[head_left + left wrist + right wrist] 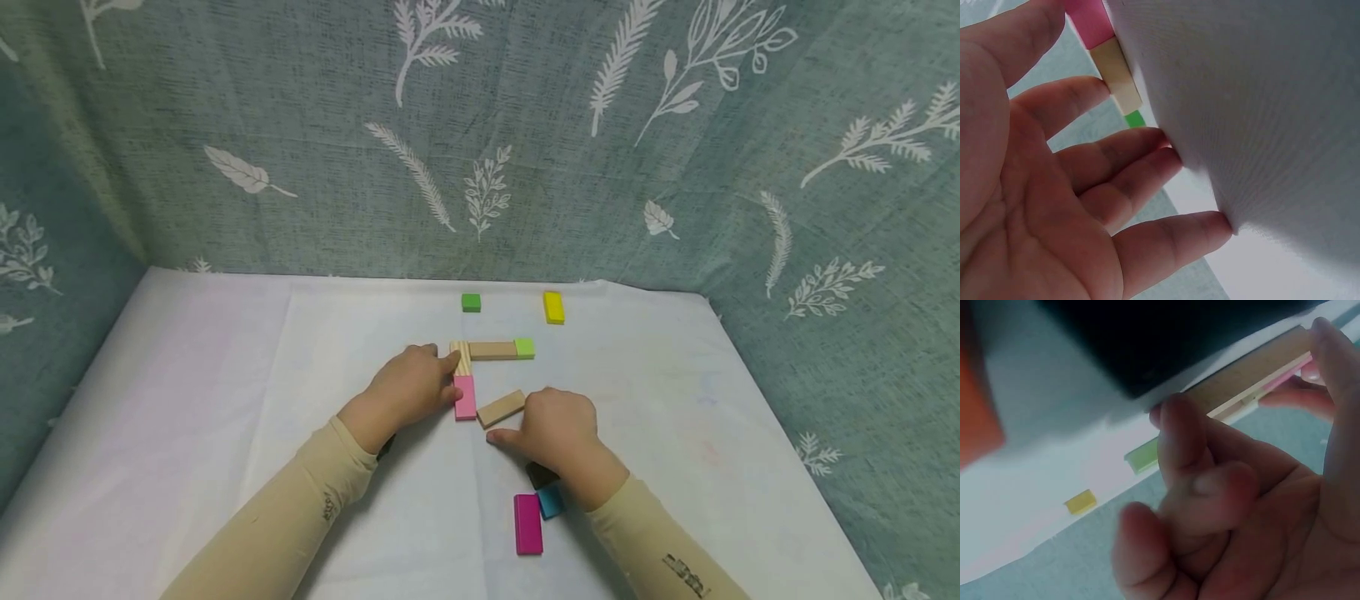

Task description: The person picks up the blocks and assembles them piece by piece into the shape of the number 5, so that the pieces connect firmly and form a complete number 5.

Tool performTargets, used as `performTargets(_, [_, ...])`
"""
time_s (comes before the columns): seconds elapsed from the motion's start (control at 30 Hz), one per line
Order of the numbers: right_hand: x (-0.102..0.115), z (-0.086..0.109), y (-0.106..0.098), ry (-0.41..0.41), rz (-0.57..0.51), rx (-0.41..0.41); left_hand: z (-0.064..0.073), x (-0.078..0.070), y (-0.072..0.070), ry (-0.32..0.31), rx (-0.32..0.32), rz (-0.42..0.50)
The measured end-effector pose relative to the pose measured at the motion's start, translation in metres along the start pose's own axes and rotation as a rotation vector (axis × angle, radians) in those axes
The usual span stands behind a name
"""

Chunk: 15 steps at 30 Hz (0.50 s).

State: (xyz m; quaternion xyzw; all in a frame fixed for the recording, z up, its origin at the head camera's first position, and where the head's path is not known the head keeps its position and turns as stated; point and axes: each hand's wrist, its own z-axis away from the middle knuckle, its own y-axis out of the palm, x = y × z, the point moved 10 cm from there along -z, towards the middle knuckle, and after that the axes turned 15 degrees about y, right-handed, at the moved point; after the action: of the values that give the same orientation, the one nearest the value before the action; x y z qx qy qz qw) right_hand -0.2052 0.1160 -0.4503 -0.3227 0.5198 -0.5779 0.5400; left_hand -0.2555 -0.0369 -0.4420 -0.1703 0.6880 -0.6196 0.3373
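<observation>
My left hand (412, 383) reaches in from the left, index fingertip at a striped pale wooden block (466, 360) and thumb at the pink block (465, 400) joined end to end with it. Its other fingers spread loosely, tips against the white cloth in the left wrist view. A tan wooden block (492, 351) runs right from the striped one, ending at a light green block (524, 348). My right hand (558, 429) holds a loose, slanted tan block (1254, 369) between thumb and index finger, close to the pink block; its remaining fingers curl inward.
Toward the back lie a green block (471, 302) and a yellow block (553, 307). Near my right wrist are a black block (540, 475), partly hidden, a blue block (551, 502) and a magenta block (528, 525). A leaf-patterned green curtain (322, 167) hangs behind the table.
</observation>
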Motion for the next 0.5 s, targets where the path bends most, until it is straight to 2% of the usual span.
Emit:
performTargets(0.13, [-0.011,-0.004,-0.013,0.005,-0.037,-0.021,-0.003,-0.002,-0.005,0.000,-0.003,0.004])
performTargets(0.27, [-0.008,-0.016,-0.039,-0.105,-0.166,-0.086,-0.003,-0.003,-0.008,-0.004,-0.006,0.008])
performTargets(0.33, [0.003,-0.030,-0.051,-0.159,-0.231,-0.099,-0.001,-0.002,-0.007,-0.010,-0.007,0.013])
performTargets(0.4, [0.017,-0.052,-0.060,-0.162,-0.250,-0.101,0.002,-0.002,-0.006,-0.013,-0.008,0.017])
performTargets(0.5, [0.041,-0.091,-0.066,-0.098,-0.159,-0.120,0.006,-0.002,-0.002,-0.022,-0.011,0.032])
